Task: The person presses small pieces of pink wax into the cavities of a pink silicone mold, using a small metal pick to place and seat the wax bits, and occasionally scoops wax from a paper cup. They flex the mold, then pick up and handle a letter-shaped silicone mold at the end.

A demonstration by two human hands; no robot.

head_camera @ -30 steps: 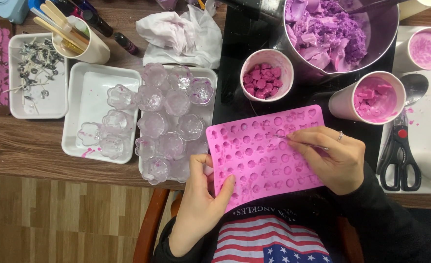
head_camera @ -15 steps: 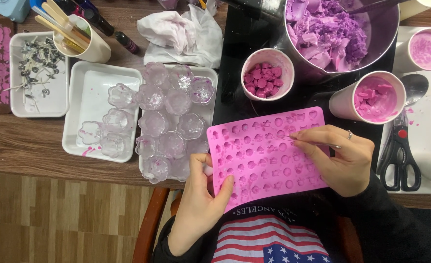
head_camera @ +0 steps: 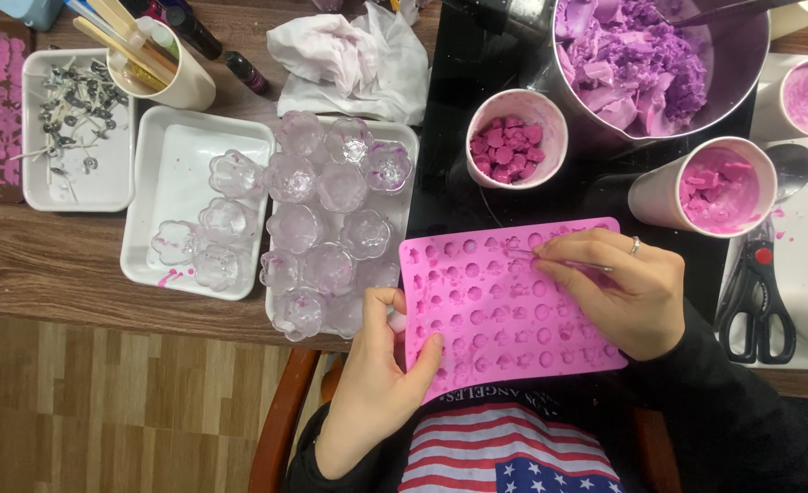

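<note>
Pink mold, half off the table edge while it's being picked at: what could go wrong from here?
1. The mold overhangs the table, held only by the left hand; it may flex and drop.
2. The pick in the right hand could slip and gouge a cavity.

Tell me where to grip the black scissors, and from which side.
Grip the black scissors at the two handle loops, from the table's near edge: the loops point towards the person with bare tray around them, while the blade end runs up beside the spoon and cup.
</note>
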